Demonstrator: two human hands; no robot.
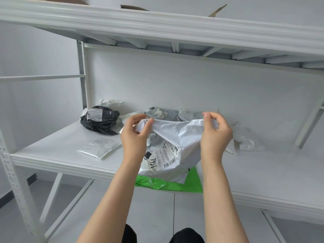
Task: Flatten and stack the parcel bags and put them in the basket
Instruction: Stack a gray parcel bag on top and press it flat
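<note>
**Q:** What is largest here?
**A:** A white metal storage shelf [52,151], its board serving as a worktop; above it hangs a crumpled white plastic parcel bag with a printed shipping label [177,135], lifted by its top edge, probably so it falls straight for flattening.

**Q:** And beneath it?
**A:** A flat bright green plastic bag [192,183] lies under it at the board's front edge, seemingly the base of the stack; a scrunched black plastic bag with a label [100,120] sits apart at the left.

**Q:** The hands?
**A:** The left hand [135,135] and right hand [215,134] each pinch the white bag's upper edge, thumb against fingers, spreading it wide; a small flat silvery pouch [99,148] lies left of them; no basket is in view.
</note>
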